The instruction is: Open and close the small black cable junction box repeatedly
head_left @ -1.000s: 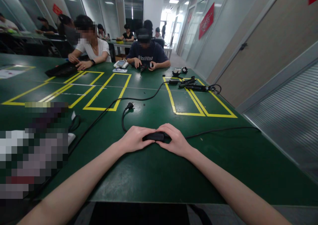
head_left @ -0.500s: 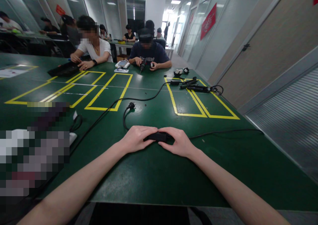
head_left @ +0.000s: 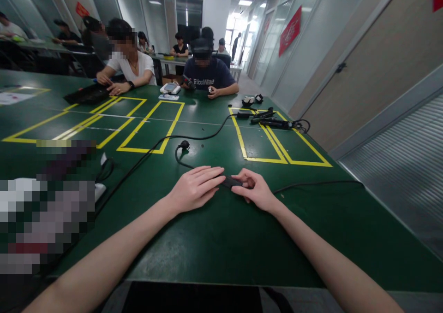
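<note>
Above the green tabletop [head_left: 221,248], in from its near edge, the right hand [head_left: 256,189] pinches a black power adapter [head_left: 231,181], long axis nearly parallel to that edge, right end slightly nearer; the left hand [head_left: 195,188] covers its left end, grip unclear. One power plug [head_left: 184,145] lies beyond. By the far edge sits one black tray [head_left: 82,96], contents indistinct.

A green table [head_left: 221,248] fills the front of the room. Behind it there are glass walls [head_left: 125,12], a white pillar [head_left: 217,8] and, at the far end, bright windows [head_left: 230,25]; ceiling lights [head_left: 245,2] are shining above.
</note>
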`<action>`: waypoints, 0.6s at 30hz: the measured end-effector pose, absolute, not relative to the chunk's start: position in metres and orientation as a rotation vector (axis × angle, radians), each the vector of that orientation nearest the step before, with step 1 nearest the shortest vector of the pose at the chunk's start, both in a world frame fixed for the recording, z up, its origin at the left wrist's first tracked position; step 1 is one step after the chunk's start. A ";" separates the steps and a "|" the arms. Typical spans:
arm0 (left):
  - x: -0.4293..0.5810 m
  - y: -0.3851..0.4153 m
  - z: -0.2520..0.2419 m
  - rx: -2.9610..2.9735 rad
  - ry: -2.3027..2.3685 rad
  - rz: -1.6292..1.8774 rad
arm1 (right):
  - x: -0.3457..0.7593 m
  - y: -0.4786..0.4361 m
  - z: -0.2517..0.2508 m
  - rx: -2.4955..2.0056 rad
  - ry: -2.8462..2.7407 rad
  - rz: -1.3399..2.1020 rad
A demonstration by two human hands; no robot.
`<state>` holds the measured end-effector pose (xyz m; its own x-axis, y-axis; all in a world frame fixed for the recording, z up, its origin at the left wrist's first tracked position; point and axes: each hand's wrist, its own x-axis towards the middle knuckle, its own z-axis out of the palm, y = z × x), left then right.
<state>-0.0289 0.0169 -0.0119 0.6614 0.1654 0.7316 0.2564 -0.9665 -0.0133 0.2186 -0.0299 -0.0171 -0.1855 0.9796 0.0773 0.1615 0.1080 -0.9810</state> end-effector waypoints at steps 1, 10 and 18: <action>-0.030 0.017 -0.010 -2.738 -0.365 -1.208 | 0.222 -0.027 -0.015 -1.175 -1.413 1.187; -0.029 0.014 -0.017 -2.976 -0.456 -1.044 | 0.298 -0.007 0.011 -1.099 -0.754 0.893; -0.032 0.016 -0.022 -3.086 -0.616 -0.970 | 0.357 0.001 -0.002 -1.718 -0.928 0.204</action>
<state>-0.0322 0.0163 -0.0216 0.7578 0.3929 0.5209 0.3043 -0.9191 0.2504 0.3572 0.0014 -0.0020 0.6761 0.6680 0.3108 0.4756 -0.0736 -0.8766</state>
